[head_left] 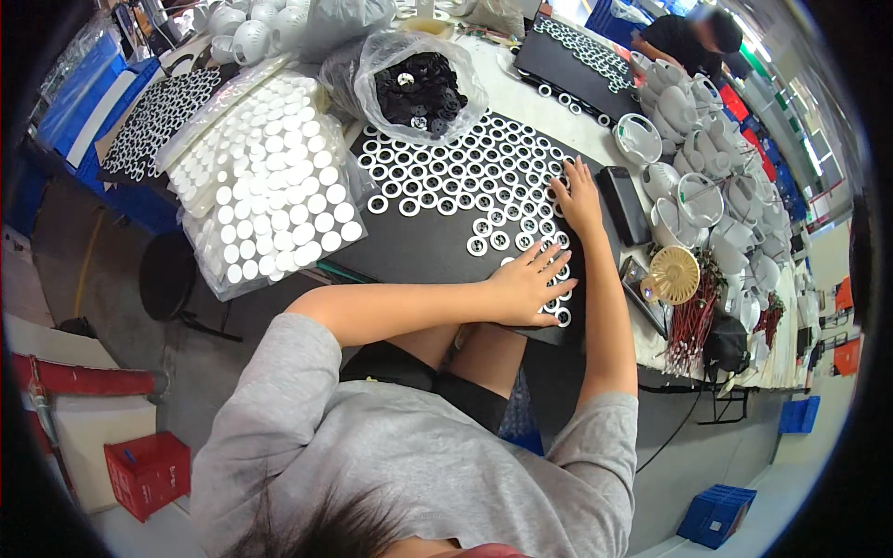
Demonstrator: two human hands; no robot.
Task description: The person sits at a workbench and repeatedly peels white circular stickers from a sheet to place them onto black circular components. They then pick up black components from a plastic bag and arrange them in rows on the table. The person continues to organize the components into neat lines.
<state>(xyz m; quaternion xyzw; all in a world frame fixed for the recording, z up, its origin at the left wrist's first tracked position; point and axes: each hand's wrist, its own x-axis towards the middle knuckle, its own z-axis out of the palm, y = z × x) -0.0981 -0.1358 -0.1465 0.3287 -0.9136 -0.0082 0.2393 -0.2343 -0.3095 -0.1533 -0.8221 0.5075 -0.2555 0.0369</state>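
Note:
Rows of white rings with dark centres point(476, 170) lie on a black board point(409, 246) in front of me. My left hand point(528, 286) rests palm down with fingers spread over the rings at the board's near right part, partly covering them. Farther up, along the board's right edge, my right hand point(580, 200) lies flat with fingers stretched over the outermost rings. Neither hand holds anything that I can see. A clear plastic bag point(372, 70) of small black round parts point(420, 91) stands at the board's far edge.
Left of the board lies a plastic-covered sheet of white discs point(279, 186). To the right are a black box point(623, 205), a small yellow fan point(673, 275), red wires point(693, 325) and heaped white shells point(693, 139). Another person point(684, 42) sits at the far right beside a second ring-covered board point(572, 60).

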